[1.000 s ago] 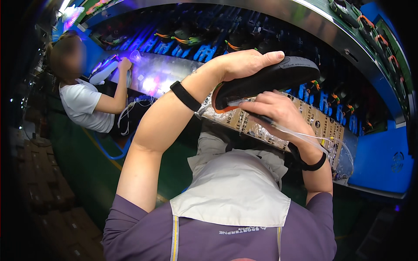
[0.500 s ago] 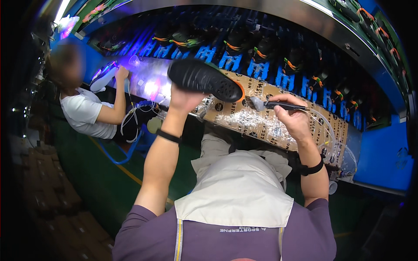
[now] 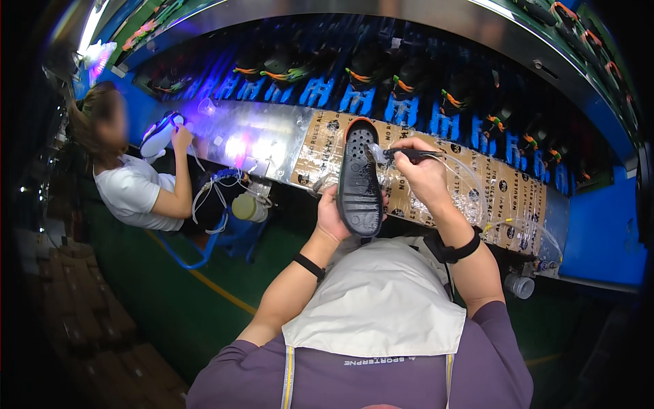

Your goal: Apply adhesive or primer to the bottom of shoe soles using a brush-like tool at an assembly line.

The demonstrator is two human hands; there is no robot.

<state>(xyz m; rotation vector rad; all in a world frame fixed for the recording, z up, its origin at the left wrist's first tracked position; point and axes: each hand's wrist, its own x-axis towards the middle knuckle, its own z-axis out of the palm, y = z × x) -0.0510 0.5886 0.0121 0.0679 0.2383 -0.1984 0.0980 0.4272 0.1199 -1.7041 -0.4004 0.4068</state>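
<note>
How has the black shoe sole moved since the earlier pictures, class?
Yes. The black shoe sole has turned from lying flat to standing upright and has come down against the cardboard-covered bench.

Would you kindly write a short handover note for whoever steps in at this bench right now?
Left hand: grips the black shoe sole, held upright, tread side toward you.
Right hand: holds a thin brush, tip at the sole's upper edge.
Bench: cardboard-covered, just behind the sole.
Done: cannot tell how much of the sole is brushed.
Left: probably the rest of it.
</note>
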